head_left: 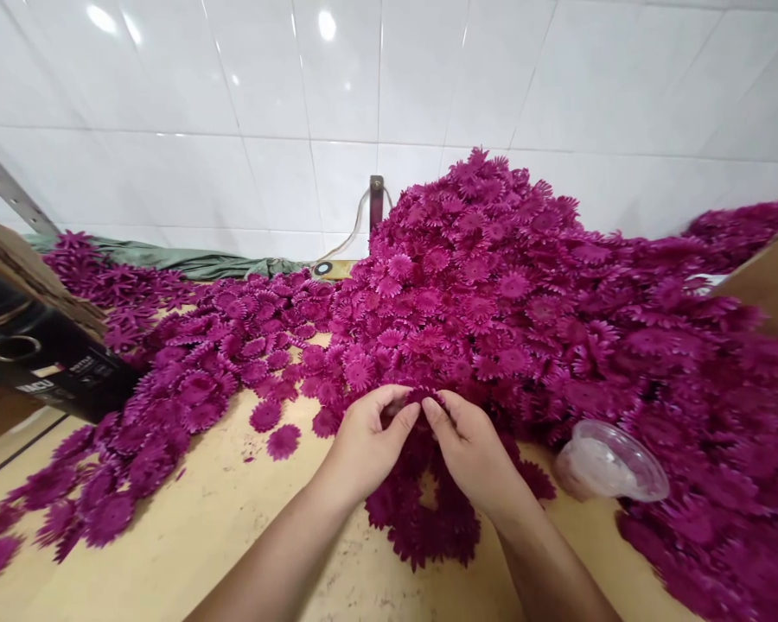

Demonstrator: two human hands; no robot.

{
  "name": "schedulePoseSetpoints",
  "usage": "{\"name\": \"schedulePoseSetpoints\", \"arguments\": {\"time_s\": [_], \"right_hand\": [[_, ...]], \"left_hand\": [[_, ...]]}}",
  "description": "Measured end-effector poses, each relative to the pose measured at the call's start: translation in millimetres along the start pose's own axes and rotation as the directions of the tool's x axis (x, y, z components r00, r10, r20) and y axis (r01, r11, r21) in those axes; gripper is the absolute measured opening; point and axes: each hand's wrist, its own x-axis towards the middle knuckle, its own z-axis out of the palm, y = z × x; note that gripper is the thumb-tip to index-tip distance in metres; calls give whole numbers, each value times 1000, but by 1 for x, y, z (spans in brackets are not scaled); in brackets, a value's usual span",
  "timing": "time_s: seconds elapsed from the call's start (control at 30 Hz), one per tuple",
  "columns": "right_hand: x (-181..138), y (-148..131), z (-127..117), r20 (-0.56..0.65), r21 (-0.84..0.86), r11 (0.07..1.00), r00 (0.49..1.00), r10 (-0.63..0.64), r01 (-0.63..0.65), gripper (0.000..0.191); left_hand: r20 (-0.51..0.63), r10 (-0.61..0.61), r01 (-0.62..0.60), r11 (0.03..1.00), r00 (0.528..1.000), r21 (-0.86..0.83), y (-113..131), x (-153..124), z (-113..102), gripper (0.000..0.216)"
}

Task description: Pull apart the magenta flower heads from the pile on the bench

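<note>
Between the fingertips of my left hand [371,439] and my right hand [472,442] is a dark magenta artificial flower piece [424,395]. Both hands are closed, thumbs and fingers pinching its near edges. Much of the piece is covered by the thumbs. Under and between my wrists lies a darker clump of flower pieces [436,534] on the table. Just beyond my fingers rises a large heap of magenta flower pieces [473,285]. A few single flower pieces [283,441] lie flat to the left of my left hand.
A clear plastic tub [613,462] with whitish contents leans tilted at the heap's edge on the right. More flower pieces [188,389] spread leftward over the tan table [233,518]. A black box [52,354] stands at left, green cloth [181,257] along the tiled wall [265,78].
</note>
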Motion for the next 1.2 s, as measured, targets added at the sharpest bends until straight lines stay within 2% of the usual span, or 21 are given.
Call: {"name": "schedulePoseSetpoints", "arguments": {"time_s": [0.17, 0.27, 0.43, 0.63, 0.8, 0.9, 1.03, 1.2], "right_hand": [[-2, -7, -7, 31, -17, 1000, 999, 8, -8, 27], [-3, -7, -8, -15, -31, 999, 999, 32, -33, 24], [-5, -7, -4, -16, -46, 999, 1000, -2, 1, 25], [-5, -6, -3, -75, -1, 1000, 997, -14, 14, 20], [0, -12, -3, -38, 69, 998, 999, 5, -2, 26], [4, -18, -1, -7, 61, 997, 999, -40, 40, 24], [8, -23, -1, 7, 2, 987, 987, -159, 159, 10], [14, -21, 0, -101, -194, 971, 982, -159, 138, 16]], "left_hand": [[-93, -64, 53, 992, 994, -112, 0, 5, -2, 9], [-64, -93, 78, 975, 994, -210, 3, 4, -2, 5], [18, -114, 115, 956, 993, -271, 3, 2, 1, 10], [-40, -100, 91, 977, 994, -193, -8, 4, 0, 23], [-130, -144, 103, 955, 981, -277, -12, 9, -5, 40], [-27, -159, 143, 939, 987, -314, -12, 8, -7, 42], [58, -178, 188, 936, 982, -297, -9, 3, -7, 43], [133, -156, 193, 921, 979, -338, -9, -1, -3, 38]]}}
